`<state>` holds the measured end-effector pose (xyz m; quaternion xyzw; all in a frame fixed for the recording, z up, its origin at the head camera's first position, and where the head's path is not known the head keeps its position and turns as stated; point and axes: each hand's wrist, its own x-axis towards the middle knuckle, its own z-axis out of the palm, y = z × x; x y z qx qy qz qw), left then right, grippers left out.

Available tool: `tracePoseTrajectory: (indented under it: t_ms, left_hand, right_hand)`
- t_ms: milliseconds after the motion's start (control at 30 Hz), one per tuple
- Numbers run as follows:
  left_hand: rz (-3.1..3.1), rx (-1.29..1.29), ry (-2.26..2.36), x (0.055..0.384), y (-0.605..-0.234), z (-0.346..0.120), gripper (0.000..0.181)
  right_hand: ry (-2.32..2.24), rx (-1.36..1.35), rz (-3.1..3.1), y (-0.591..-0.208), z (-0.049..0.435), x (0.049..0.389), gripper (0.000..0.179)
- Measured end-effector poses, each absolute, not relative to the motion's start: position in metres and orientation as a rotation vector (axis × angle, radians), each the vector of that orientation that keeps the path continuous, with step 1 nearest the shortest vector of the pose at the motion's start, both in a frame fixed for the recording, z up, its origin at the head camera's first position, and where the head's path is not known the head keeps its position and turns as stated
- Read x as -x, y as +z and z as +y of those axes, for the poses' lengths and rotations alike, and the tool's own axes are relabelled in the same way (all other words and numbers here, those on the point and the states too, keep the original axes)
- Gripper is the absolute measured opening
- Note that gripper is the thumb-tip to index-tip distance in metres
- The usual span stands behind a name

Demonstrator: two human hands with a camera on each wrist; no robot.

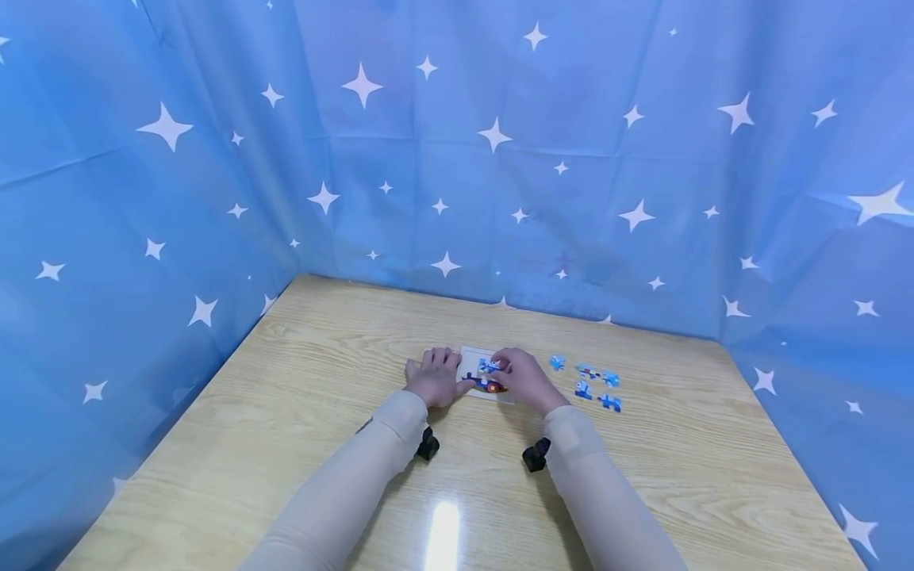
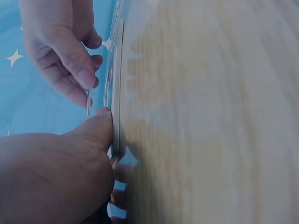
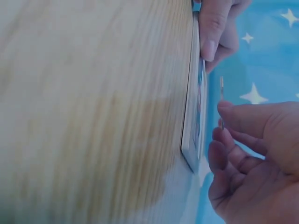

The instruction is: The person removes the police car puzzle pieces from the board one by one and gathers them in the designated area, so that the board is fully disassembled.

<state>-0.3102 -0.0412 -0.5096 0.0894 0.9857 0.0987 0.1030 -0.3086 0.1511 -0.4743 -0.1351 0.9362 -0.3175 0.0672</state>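
The right hand (image 1: 526, 379) is pinching a thin puzzle piece (image 3: 222, 87) just above the puzzle tray (image 1: 468, 361)! The left hand (image 1: 433, 377) is pressing its thumb onto the tray's left side, fingers spreading, while 5 loose pieces (image 1: 583, 389) are lying rightward on the table (image 1: 343, 341).

The right hand (image 1: 528, 381) partly hides the puzzle tray (image 1: 467, 358). Prints on loose pieces (image 1: 583, 390) are too small to tell.
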Motion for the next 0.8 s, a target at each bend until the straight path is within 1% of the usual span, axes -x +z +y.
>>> tracePoseTrajectory:
  t_ms: [333,800]
  left_hand:
    - [2.919,-0.279,0.289,0.312,-0.515,-0.045,0.076]
    - [2.899,-0.276,0.350,0.308,-0.507,-0.043,0.076]
  right_hand:
    - [-1.003,0.367,2.795,-0.480,0.165,0.309,0.030]
    - [-1.004,0.316,2.826,-0.479,0.181,0.302,0.031]
